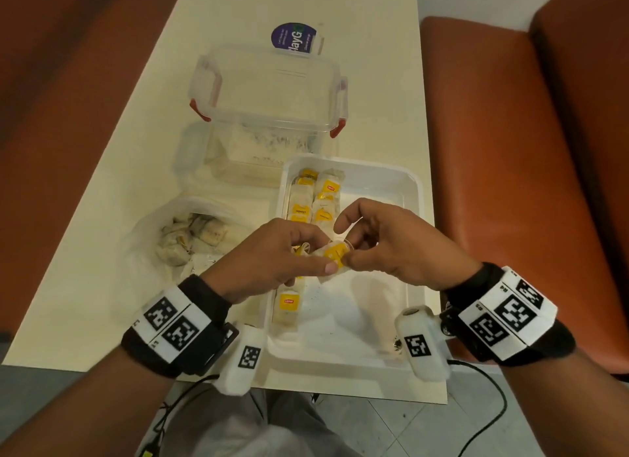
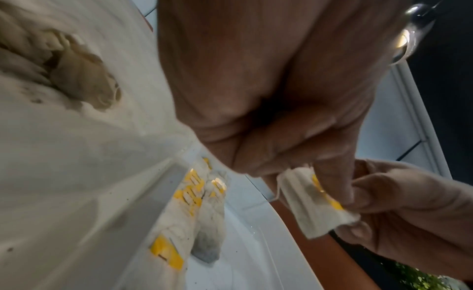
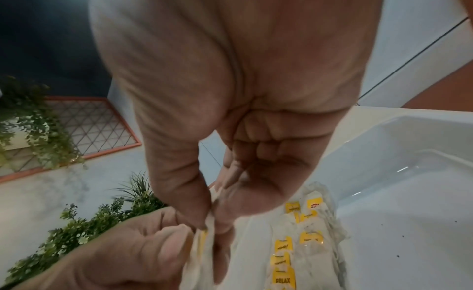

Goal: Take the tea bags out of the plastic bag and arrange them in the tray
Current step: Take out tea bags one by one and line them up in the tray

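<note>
Tea bag hangs above the white tray, pinched between our left hand and right hand — thumbs against fingertips. It looks light, soft, easily torn — we'd hold its paper edges, not the yellow tag.

— What sits at the far end of the cream table?

— A clear plastic storage box with red clip latches, and behind it a round purple label with white lettering.

— And off to the sides?

— Orange-brown padded seats flank the table. The right wrist view shows green leafy plants against a lattice panel with an orange frame.
</note>
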`<move>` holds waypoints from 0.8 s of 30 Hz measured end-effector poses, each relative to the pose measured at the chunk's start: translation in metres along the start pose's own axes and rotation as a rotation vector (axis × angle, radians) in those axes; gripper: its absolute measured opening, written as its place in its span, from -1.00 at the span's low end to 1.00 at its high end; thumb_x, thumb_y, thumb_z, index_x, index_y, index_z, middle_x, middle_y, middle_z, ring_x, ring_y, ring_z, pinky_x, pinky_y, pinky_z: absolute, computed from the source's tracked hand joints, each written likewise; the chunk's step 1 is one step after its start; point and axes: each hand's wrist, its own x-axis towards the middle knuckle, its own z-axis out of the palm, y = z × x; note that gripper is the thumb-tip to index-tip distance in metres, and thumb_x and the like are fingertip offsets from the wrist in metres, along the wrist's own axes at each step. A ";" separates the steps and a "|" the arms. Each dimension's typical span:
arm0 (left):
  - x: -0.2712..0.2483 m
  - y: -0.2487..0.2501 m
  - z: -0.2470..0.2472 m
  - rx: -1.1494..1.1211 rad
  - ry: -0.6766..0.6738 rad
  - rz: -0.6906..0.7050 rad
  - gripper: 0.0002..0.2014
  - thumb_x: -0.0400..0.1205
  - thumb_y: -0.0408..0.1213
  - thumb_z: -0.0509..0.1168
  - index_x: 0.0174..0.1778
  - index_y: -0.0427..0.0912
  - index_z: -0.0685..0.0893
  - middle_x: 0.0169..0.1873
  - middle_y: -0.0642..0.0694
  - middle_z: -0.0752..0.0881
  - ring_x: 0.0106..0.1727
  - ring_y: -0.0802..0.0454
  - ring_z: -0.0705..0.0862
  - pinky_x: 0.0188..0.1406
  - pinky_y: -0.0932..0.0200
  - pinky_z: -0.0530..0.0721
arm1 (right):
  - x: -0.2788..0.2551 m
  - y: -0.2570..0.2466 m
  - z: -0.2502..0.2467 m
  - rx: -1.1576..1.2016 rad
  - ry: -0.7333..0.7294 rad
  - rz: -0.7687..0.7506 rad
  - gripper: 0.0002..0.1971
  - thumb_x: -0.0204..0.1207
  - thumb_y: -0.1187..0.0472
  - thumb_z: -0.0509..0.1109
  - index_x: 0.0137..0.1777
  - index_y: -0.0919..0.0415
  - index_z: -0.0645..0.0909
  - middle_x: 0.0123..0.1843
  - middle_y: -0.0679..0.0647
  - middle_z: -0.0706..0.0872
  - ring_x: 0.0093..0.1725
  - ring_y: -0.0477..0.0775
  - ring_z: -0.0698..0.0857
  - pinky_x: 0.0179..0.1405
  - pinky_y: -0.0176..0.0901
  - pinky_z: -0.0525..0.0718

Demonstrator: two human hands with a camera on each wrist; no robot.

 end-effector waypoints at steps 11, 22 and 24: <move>-0.015 -0.011 -0.009 0.131 0.218 -0.074 -0.56 0.38 -0.02 0.64 0.16 0.18 0.71 -0.20 0.13 0.85 -0.37 0.18 0.74 -0.49 0.34 0.60 | 0.020 0.006 0.000 -0.215 -0.008 -0.043 -0.82 0.46 0.30 0.58 -0.05 -0.01 0.79 -0.24 -0.09 0.76 -0.32 -0.23 0.63 -0.30 -0.40 0.58; -0.052 -0.026 -0.015 -0.320 0.397 -0.117 -0.64 0.32 0.08 0.51 -0.04 0.00 0.77 -0.23 -0.15 0.81 -0.60 0.17 0.44 -0.68 0.28 0.33 | 0.065 0.008 0.019 -0.598 -0.090 0.082 -0.83 0.46 0.18 0.55 -0.05 -0.15 0.76 -0.23 -0.22 0.70 -0.16 -0.13 0.68 -0.17 -0.21 0.61; -0.056 -0.028 -0.013 -0.363 0.414 -0.124 -0.59 0.30 0.10 0.49 -0.03 -0.05 0.76 -0.19 -0.16 0.83 -0.62 0.18 0.42 -0.70 0.31 0.34 | 0.073 0.009 0.021 -0.625 -0.048 0.094 -0.83 0.45 0.18 0.54 -0.07 -0.15 0.72 -0.18 -0.20 0.72 -0.11 -0.08 0.70 -0.12 -0.15 0.65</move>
